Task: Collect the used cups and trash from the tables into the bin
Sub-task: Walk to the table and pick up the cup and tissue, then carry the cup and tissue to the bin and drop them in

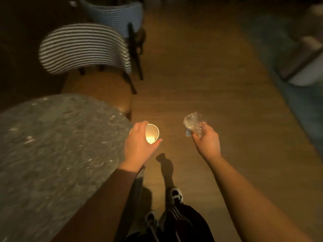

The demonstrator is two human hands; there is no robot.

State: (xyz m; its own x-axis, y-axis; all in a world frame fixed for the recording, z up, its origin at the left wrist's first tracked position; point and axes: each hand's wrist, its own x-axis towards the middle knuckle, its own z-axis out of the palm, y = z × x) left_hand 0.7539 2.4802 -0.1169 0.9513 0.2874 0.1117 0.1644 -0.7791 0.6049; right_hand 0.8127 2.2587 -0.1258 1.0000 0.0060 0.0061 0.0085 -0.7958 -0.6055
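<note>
My left hand (139, 145) grips a white paper cup (152, 133), its open mouth tilted toward the camera, just past the right edge of the round stone table (52, 145). My right hand (207, 141) holds a crumpled clear plastic cup or wrapper (193, 124) out over the wooden floor. Both hands are at about the same height, roughly a forearm's width apart. No bin is in view.
A chair with a striped back (83, 48) stands beyond the table, and a pale woven chair (113, 16) behind it. A wooden floor aisle (201, 67) runs ahead. Blurred furniture (304, 62) and a bluish rug sit at the right. My feet in dark shoes (176, 195) are below.
</note>
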